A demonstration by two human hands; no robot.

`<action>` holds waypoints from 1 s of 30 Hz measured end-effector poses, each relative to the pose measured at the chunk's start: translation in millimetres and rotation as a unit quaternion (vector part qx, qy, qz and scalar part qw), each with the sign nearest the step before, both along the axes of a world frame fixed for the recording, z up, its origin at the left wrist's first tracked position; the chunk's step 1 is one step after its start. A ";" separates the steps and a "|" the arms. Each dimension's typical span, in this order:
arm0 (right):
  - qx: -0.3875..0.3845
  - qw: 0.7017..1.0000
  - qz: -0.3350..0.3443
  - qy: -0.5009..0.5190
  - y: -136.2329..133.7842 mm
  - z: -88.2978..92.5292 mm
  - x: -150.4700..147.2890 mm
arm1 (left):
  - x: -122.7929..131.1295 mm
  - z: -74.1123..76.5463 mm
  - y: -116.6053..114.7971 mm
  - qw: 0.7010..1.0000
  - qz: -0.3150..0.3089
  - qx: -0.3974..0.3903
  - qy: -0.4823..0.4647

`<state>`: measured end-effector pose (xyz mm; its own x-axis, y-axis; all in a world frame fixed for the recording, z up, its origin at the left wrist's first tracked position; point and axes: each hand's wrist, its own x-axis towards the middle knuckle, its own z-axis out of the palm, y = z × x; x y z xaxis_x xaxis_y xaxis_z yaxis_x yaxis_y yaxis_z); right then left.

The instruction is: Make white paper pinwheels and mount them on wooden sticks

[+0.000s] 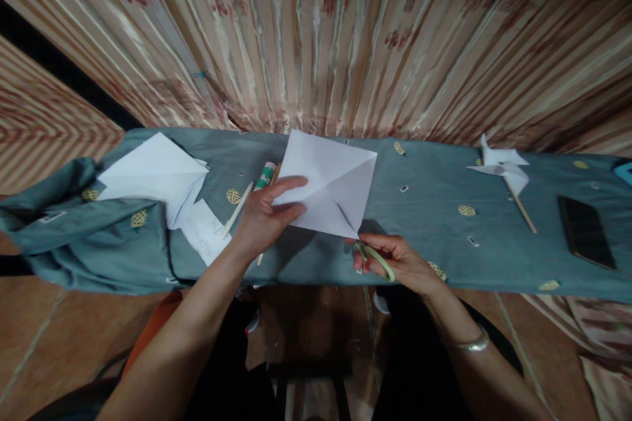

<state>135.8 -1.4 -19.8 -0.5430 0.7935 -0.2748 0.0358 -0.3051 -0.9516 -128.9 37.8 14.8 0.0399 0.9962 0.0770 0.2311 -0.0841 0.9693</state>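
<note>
A white square sheet of paper [326, 174] with diagonal creases is pinched at its left edge by my left hand [271, 210], thumb and fingers closed on it. My right hand [395, 256] grips a pair of scissors [372, 256] with light green handles. The scissors are at the sheet's lower right corner, and a dark blade shows against the paper, pointing up and left toward its middle. Beneath and beside my left hand lie a green-and-white glue stick [265, 175], a white pen [237, 210] and thin wooden sticks, partly hidden.
A stack of white paper [155, 174] and a slip with handwriting [203, 230] lie on the left of the cloth-covered table [434, 184]. A paper pinwheel on a stick [504, 168] and a black phone [586, 231] lie at right. A patterned curtain [336, 39] hangs behind.
</note>
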 end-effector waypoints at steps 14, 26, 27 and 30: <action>0.011 1.000 -0.001 -0.004 0.2 4.6 -4.3 | 4.4 0.0 -1.2 0.999 -0.021 -0.019 -0.021; -0.022 1.000 -0.023 -0.001 0.2 5.4 -5.9 | 5.2 -4.0 -2.0 0.999 -0.030 -0.018 -0.020; -0.021 1.000 -0.023 -0.002 0.3 5.7 -5.7 | 5.7 -3.9 -2.4 0.999 -0.033 -0.016 -0.017; -0.016 0.999 -0.029 -0.004 0.2 5.7 -5.7 | 6.7 -3.7 -3.5 0.999 -0.037 -0.010 -0.005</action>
<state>130.2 -1.2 -14.0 -0.4933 0.8147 -0.3047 0.0247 -0.3370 -0.9412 -122.2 34.3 11.1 0.1121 0.9920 0.0584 0.2160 -0.0817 0.9730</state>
